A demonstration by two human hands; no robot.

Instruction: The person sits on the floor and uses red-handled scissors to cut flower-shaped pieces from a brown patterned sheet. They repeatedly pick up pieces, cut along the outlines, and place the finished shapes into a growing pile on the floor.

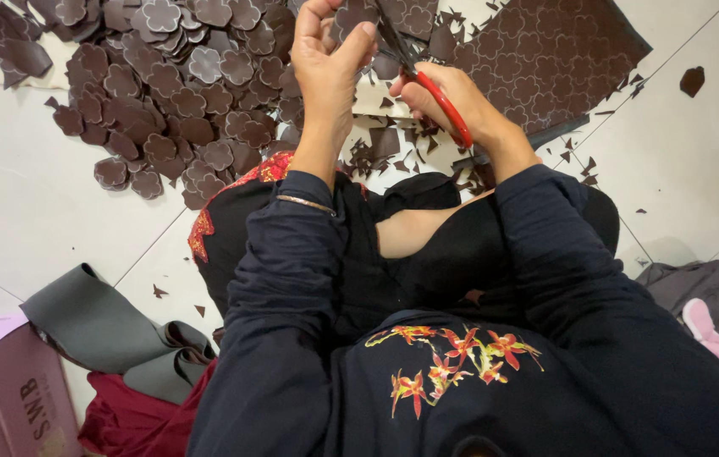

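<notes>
Sheet (355,13) of dark brown material, pinched between thumb and fingers of left hand (325,63), held up above the lap, top cut off by the frame edge. Scissors (427,85) with red handles just right of the sheet, gripped by right hand (452,106), fingers closed through the loops; blades meeting the sheet's edge, tips hard to make out against the dark background. Open or shut blades: cannot tell.

Pile (173,93) of cut flower-shaped pieces left of the sheet, on pale floor (38,195), spilling past the upper frame edge. Larger marked panel (545,59) right of the sheet, flat on the floor, flower outlines pressed into it, corner cut off at the top. Small scraps (393,144) scattered below the sheet, partly hidden behind wrists and knees. Stray single pieces well left and well right of the sheet.

Lap and legs mostly hidden under dark sleeves and an embroidered top. Grey roll (97,326) far below-left of the sheet, lower end covered by red cloth (135,419). Pink box (12,389) beside it, cropped by the corner. Grey bundle with something pink, far below-right, also cropped.

Bare floor left of the pile and right of the panel; between the hands, little free room.
</notes>
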